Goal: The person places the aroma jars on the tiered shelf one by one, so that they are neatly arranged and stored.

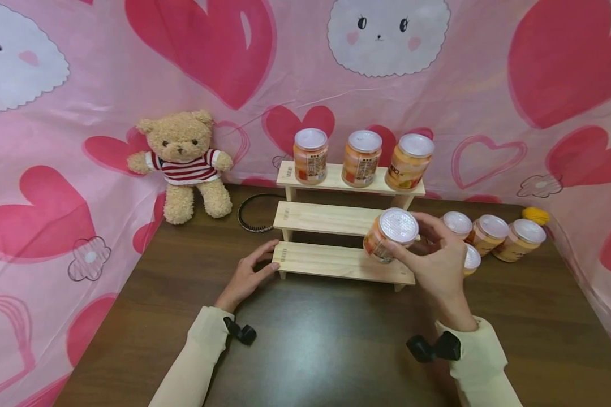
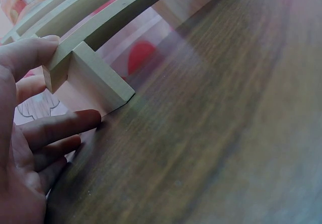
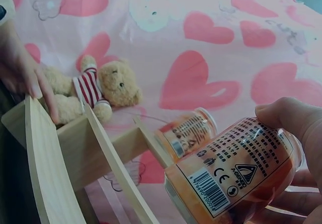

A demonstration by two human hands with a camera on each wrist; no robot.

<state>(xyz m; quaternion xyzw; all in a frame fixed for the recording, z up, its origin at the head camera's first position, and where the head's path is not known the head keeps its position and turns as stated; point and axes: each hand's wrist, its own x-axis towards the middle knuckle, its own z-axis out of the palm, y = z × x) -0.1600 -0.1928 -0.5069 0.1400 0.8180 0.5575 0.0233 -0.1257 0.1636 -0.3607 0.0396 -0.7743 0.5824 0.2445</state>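
My right hand (image 1: 440, 263) grips a jar (image 1: 389, 232) of orange-labelled contents with a clear ridged lid. It holds this jar, slightly tilted, over the right part of a three-tier wooden display stand (image 1: 331, 263); whether its base touches a tier cannot be told. In the right wrist view, the held jar (image 3: 234, 171) shows its barcode and printed text. At the stand's lower left corner, my left hand (image 1: 246, 277) pinches the end of the bottom board between thumb and finger, the other fingers (image 2: 65, 126) spread below. Three similar jars (image 1: 362, 158) stand along the top tier.
Several more jars (image 1: 490, 232) stand on the brown table (image 1: 305, 350) right of the stand, with a yellow ball-like object (image 1: 536, 215) behind. A teddy bear (image 1: 183, 161) in a striped shirt sits back left, near a dark headband (image 1: 252, 217). Pink heart-patterned cloth (image 1: 265, 73) hangs behind.
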